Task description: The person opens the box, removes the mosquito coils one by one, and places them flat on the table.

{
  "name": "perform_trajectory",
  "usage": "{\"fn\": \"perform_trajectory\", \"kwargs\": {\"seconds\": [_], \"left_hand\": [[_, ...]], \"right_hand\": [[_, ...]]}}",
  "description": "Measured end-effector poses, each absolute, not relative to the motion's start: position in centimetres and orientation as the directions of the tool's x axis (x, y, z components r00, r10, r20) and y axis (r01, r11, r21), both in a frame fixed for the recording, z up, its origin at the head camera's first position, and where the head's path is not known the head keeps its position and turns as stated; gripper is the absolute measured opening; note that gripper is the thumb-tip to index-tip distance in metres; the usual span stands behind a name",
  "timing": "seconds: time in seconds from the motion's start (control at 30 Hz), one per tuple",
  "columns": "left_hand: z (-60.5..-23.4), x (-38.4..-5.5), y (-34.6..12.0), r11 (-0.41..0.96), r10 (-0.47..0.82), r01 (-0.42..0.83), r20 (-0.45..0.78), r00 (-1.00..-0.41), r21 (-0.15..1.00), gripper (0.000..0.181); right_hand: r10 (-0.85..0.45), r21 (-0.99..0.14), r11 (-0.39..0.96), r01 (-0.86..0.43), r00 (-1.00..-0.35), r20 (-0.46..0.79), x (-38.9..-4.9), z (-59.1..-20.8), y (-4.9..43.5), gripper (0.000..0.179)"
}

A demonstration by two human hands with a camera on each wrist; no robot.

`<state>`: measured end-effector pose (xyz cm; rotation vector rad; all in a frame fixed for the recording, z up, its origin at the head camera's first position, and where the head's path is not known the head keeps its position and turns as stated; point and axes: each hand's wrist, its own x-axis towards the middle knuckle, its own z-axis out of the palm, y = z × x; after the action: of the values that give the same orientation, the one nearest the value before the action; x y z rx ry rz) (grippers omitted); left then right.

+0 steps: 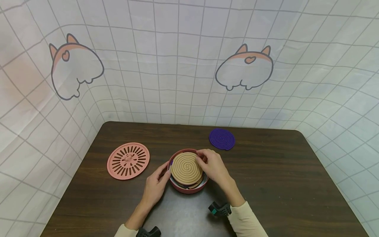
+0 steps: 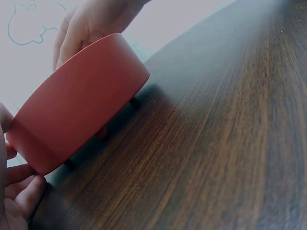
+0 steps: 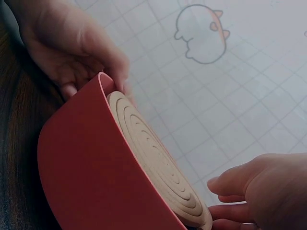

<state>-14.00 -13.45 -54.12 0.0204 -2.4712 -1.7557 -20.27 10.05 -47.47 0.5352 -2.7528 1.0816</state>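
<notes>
A round red box (image 1: 189,191) stands on short feet on the table. At its top lies a beige mosquito coil (image 3: 160,165), with darker coil edges showing beneath it in the head view. My left hand (image 1: 155,186) grips the box's left side, thumb at the rim and fingers low on the wall. At the opposite side, my right hand (image 1: 214,166) touches the beige coil's right edge with its fingertips. The right wrist view shows that thumb (image 3: 216,183) apart from the coil, above its edge.
A pink slotted lid (image 1: 128,158) with a small knob lies on the dark wooden table (image 1: 281,177), left of the box. Toward the back edge, right of the box, is a purple coil (image 1: 222,139). A white gridded curtain (image 1: 165,65) surrounds the table's back and sides.
</notes>
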Motion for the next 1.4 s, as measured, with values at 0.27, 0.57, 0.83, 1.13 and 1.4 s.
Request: {"fn": "perform_trajectory", "kwargs": {"seconds": [0.27,0.57,0.83,1.13,1.4], "left_hand": [[-54.10,-14.07,-13.40,0.316,-0.072,0.055,0.082,-0.994,0.947,0.042],[-54.04,-14.05,-13.29,0.313,-0.074,0.050,0.077,-0.994,0.948,0.041],[-54.05,-14.09,-13.31,0.323,-0.072,0.057,0.084,-0.994,0.945,0.041],[-54.06,-14.09,-13.31,0.318,-0.074,0.056,0.083,-0.994,0.946,0.041],[-54.18,-14.15,-13.27,0.305,-0.082,0.053,0.081,-0.993,0.951,0.041]], "right_hand": [[-0.286,-0.605,0.696,-0.387,-0.922,0.262,-20.13,-47.25,9.93,0.023],[-0.283,-0.595,0.703,-0.390,-0.921,0.269,-20.09,-47.41,9.88,0.023],[-0.285,-0.584,0.702,-0.407,-0.913,0.293,-20.12,-47.52,9.86,0.022],[-0.292,-0.585,0.701,-0.407,-0.913,0.285,-20.16,-47.45,9.78,0.023],[-0.296,-0.568,0.710,-0.417,-0.908,0.296,-19.96,-47.38,9.64,0.023]]}}
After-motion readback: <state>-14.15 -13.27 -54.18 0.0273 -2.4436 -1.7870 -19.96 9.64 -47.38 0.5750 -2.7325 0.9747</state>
